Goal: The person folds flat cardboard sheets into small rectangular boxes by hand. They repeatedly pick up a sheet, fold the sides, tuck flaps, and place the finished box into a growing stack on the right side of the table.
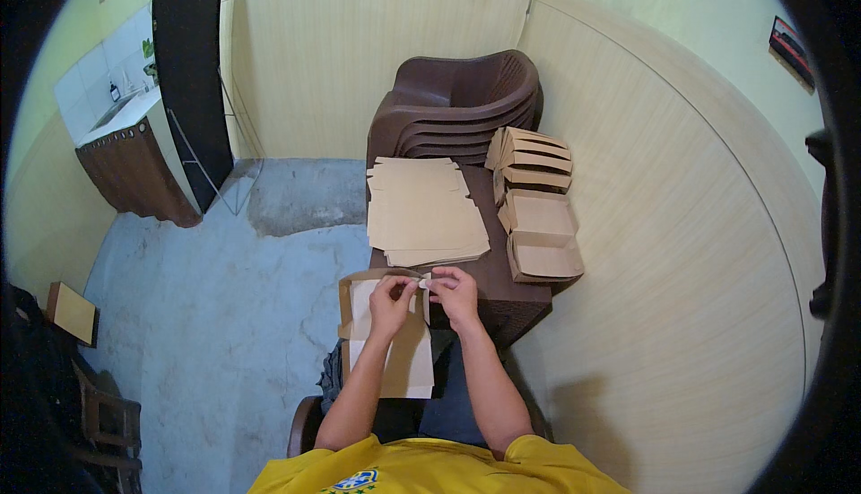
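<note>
A partly folded cardboard box [411,367] lies over my lap at the near edge of the table, its pale inside facing up and its left and far sides raised. My left hand [391,304] pinches the box's far right corner between thumb and fingers. From the right, my right hand [456,297] pinches a small flap at that same corner, its fingertips almost meeting those of the left. The fingers partly hide the flap. Just beyond my hands, a stack of flat cardboard blanks [426,211] lies on the brown table [513,291].
Along the table's right side stand folded cardboard boxes [543,259], several nested together at the far end. Stacked brown plastic chairs [457,104] stand behind the table. A wood-panelled wall [664,225] runs along the right. Far left are a counter with a sink [115,122] and a tall black board [186,72].
</note>
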